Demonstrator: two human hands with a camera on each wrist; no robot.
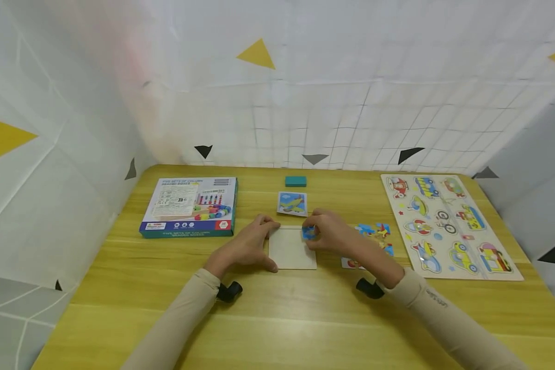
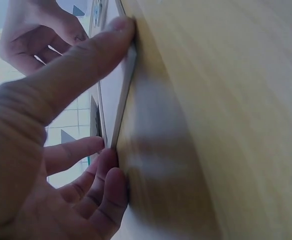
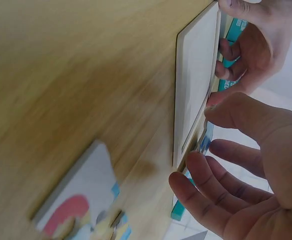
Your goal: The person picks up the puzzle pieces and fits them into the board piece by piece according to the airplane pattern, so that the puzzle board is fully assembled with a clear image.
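Note:
A square pale wooden puzzle board [image 1: 290,252] with a raised rim lies flat on the table. My left hand [image 1: 247,245] holds its left side, the thumb at the near corner and the fingers at the far corner. In the right wrist view the recess of the puzzle board [image 3: 198,75] is bare. My right hand [image 1: 330,232] pinches a blue jigsaw piece [image 1: 309,233] between thumb and fingers over the board's far right corner. The piece [image 3: 206,137] looks tilted in the right wrist view. Several loose jigsaw pieces [image 1: 383,231] lie right of the board, partly hidden by my right forearm.
Behind the board lie a picture card [image 1: 292,203] of a yellow airplane and a small teal block [image 1: 296,181]. A boxed bead toy [image 1: 189,208] is at the left. A large vehicle puzzle board [image 1: 448,226] takes up the right. White curtains [image 1: 305,113] close off the back and sides.

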